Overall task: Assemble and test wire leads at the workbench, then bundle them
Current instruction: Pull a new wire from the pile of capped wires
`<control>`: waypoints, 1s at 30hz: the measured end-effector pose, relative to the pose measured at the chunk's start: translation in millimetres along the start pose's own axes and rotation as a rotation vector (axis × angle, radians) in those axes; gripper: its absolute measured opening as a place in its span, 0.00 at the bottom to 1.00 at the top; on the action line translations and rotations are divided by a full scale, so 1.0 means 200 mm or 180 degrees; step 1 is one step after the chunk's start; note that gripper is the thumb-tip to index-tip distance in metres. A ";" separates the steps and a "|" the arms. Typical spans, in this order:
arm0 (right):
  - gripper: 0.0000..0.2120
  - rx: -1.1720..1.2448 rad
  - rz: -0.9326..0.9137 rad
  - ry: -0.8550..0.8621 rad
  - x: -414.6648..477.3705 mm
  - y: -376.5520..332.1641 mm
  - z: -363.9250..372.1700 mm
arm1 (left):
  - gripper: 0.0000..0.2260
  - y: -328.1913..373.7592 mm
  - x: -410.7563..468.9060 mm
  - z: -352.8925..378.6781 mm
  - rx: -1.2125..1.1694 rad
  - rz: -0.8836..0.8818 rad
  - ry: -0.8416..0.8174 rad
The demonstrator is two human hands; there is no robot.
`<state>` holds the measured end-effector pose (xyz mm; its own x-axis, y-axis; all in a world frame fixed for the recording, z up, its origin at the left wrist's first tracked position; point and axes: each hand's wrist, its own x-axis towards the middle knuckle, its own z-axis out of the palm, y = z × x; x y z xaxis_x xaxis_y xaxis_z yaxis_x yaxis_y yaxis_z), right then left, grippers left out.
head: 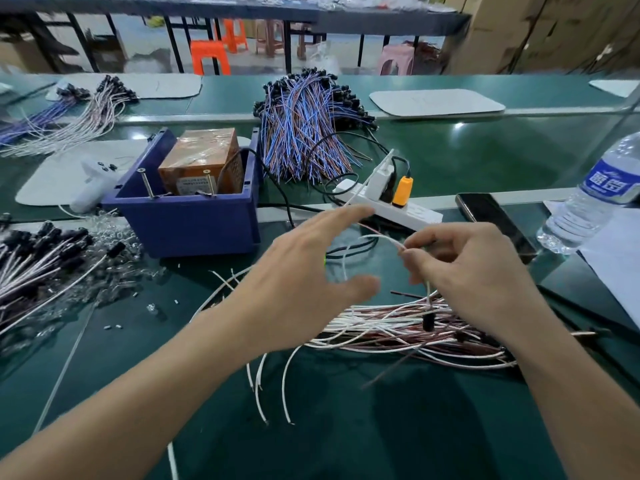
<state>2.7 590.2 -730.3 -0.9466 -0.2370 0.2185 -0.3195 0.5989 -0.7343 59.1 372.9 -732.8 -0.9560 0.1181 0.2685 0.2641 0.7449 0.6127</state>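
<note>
Left hand (311,268): fingers and thumb spread straight, holding nothing, just left of the held wire.
Right hand (460,268): fingertips curled, pinching a thin white wire lead (377,238).
Lead position: arches leftward from the right fingertips, between both hands, above the bench.
Loose pile of white and brown leads (398,327): lies on the green workbench surface (346,427), beneath the hands.

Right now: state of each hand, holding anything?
Left hand: open, fingers spread, holding nothing.
Right hand: closed, pinching a white wire lead.
</note>
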 end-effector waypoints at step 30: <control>0.18 -0.1337 -0.0936 0.0633 0.10 0.00 -0.34 | 0.08 0.06 0.26 -0.02 -0.1802 -0.0844 -0.0868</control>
<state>-19.4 637.0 -681.5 -0.7917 -0.3158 0.5230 -0.5230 0.7927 -0.3131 13.5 385.7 -709.3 -0.9760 0.1954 -0.0959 -0.0285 0.3220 0.9463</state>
